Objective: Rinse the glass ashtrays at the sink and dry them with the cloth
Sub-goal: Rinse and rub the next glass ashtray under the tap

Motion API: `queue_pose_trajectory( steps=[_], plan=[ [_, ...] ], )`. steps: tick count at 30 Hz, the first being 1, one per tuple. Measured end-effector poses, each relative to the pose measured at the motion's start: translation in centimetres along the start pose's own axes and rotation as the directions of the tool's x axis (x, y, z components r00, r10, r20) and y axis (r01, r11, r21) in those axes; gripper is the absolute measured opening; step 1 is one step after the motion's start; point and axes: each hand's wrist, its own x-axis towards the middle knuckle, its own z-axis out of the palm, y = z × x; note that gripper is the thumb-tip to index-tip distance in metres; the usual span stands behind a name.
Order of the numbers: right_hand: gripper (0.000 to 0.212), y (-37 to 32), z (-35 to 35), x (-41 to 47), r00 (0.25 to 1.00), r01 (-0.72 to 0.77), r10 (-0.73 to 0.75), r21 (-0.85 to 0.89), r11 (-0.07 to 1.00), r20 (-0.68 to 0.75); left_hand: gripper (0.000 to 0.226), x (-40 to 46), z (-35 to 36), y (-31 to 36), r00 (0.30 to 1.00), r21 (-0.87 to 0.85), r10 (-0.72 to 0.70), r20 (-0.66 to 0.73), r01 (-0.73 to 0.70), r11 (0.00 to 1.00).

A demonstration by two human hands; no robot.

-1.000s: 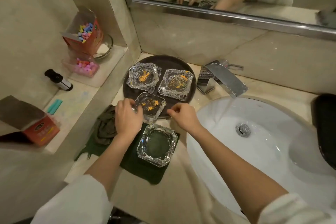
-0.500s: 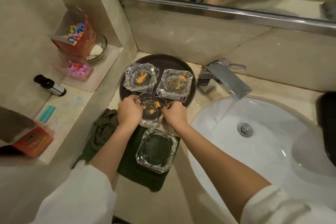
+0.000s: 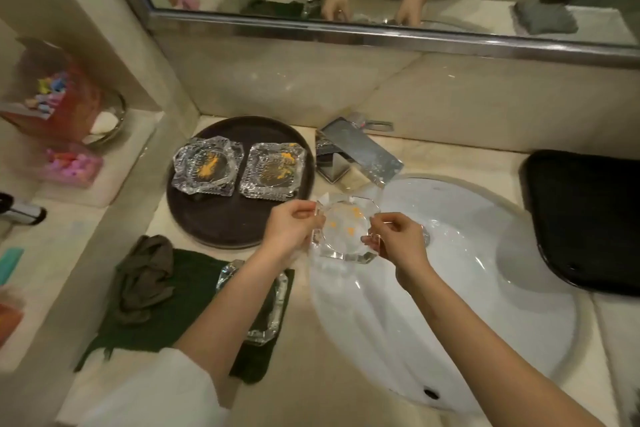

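ashtray [image 3: 346, 232] lifted off tray [image 3: 214, 229] to sink [image 3: 485, 288] | both hands' fingers [image 3: 372, 238] pinch it | beige marble counter [image 3: 311, 374]

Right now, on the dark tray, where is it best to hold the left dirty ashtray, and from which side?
Probably grip the left ashtray by its thick outer walls, on two opposite sides, coming from above and the near side. It lies flat on the round tray, its bowl holds orange residue, and the second ashtray sits close on its right.
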Motion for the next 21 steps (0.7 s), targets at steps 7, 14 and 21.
queue_pose_trajectory(
  steps=[7,14,21],
  plan=[
    [0.003,-0.3,-3.7,2.7,0.998,-0.06,0.058,0.102,0.993,0.017,0.017,2.2,5.4,-1.2,0.993,-0.152,-0.087,0.076,0.098,0.983],
    [0.013,-0.6,-4.5,5.2,0.999,-0.032,0.027,0.125,0.992,0.041,0.026,4.4,7.4,-2.0,0.99,-0.286,-0.128,0.067,0.142,0.948],
    [0.017,0.0,-5.1,6.0,1.0,0.019,-0.019,-0.042,0.999,0.015,0.021,5.2,8.7,-2.7,0.983,-0.234,-0.157,0.098,0.176,0.956]
  ],
)
